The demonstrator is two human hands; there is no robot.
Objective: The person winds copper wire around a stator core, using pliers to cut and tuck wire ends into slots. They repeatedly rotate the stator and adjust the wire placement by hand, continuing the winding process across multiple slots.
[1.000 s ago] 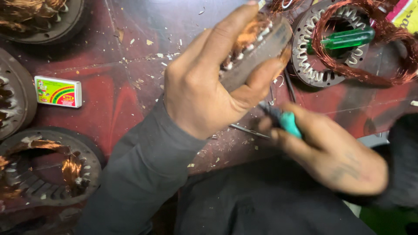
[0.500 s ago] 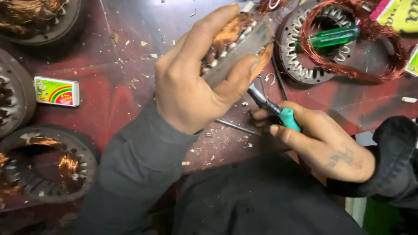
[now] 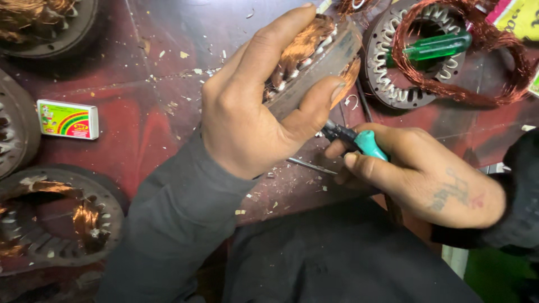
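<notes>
My left hand [image 3: 255, 109] grips a round motor stator [image 3: 317, 62] wound with copper wire, holding it tilted on its edge above the dark red table [image 3: 146, 118]. My right hand [image 3: 418, 174] is closed around a small tool with a teal and black handle [image 3: 359, 140], its tip pointing up under the stator, just below my left thumb. A thin metal rod [image 3: 311, 165] lies on the table between my two hands.
Another stator [image 3: 396, 84] lies at the upper right with a loose copper wire coil [image 3: 505, 73] and a green-handled screwdriver [image 3: 438, 46] on it. More wound stators lie at lower left [image 3: 56, 224] and upper left [image 3: 50, 25]. A small colourful box [image 3: 67, 119] sits at left.
The view has shifted a little. My right hand moved left and up, bringing the teal tool closer under the stator. My left hand keeps its grip on the stator.
</notes>
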